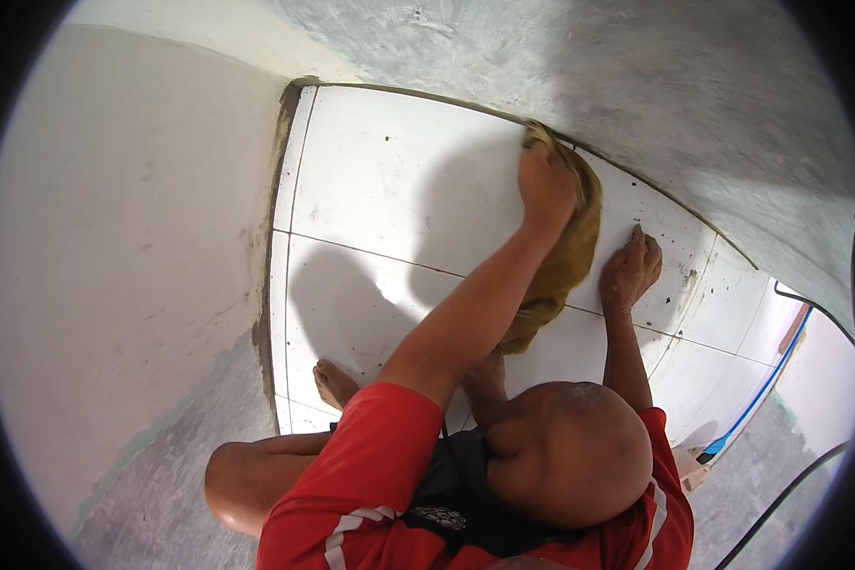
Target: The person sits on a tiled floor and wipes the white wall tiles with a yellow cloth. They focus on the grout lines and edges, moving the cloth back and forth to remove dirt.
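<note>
Trailing over white tiles (380, 171) from the far wall's (684, 123) base toward the near side, the olive-brown cloth (572, 261) looks limp and creased; the left hand (547, 185), fingers curled around its far end, reaches far and right; the right hand (631, 268) is lowered farther right, fingers bent, their grip unclear
</note>
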A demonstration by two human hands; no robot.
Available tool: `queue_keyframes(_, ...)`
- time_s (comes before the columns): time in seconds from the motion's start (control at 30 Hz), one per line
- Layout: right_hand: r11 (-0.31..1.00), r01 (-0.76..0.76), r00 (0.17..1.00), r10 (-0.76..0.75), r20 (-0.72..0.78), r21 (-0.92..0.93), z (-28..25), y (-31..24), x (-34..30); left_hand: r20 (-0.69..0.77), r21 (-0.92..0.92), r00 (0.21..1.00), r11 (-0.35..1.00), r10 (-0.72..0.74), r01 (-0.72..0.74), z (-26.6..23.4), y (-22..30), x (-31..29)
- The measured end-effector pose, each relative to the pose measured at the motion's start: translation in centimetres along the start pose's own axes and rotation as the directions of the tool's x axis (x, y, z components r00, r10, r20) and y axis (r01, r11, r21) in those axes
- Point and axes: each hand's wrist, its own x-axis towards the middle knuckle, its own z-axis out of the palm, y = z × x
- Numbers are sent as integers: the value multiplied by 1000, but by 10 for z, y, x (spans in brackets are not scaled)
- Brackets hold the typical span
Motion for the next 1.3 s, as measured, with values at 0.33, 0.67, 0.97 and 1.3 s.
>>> queue_keyframes(0.33,999,35,998,-33,-47,33,5,24,-4,-180,-17,970,986,-166,165,-156,-42,106)
queue_keyframes(0.67,998,-21,999,23,38,-57,4,6,-4,-254,23,967,1000,21,-16,-16,-24,62)
queue_keyframes(0.97,997,-31,998,27,59,71,3,-1,3,438,-18,899,1000,0,9,76,21,-93)
queue_keyframes(1.3,999,29,998,-29,-51,13,3,14,-1,156,-3,969,981,-190,193,-183,-6,21)
